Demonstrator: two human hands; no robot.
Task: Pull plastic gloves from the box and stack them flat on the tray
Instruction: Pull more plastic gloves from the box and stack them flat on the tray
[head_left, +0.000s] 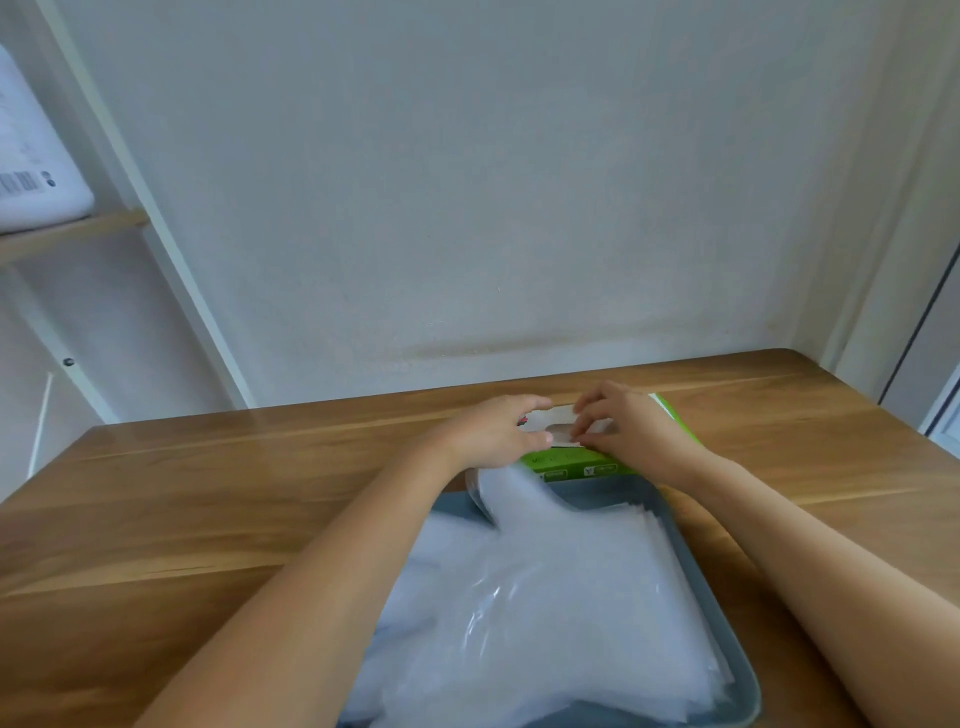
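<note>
On the wooden counter (208, 519) in front of you sits a green box (571, 461), near the back wall. Both of your hands are on top of it.

Your left hand (496, 431) lies over the left part of the box. Its fingers (530, 402) curl over the far side of the top and the thumb comes in from the near side, so the hand holds the box.

Your right hand (626, 431) is on the right part of the box. Its fingers (589, 410) are bent, and the tips come together with the thumb at the hole in the top. They pinch a small white piece (558, 415) there. You cannot tell if that piece is a glove or part of the box top.

Just in front of the box, touching its near side, is a gray-blue tray (680, 530). It lies between your two arms. In the tray is a pile of thin, see-through plastic gloves (545, 597). They lie flat, one on top of the other, and they shine a little in the light. The far left end of the pile sticks out over the tray's rim, right under your left wrist.

Far off to the left is a shelf (72, 234) with a white pack (31, 156) on it.
</note>
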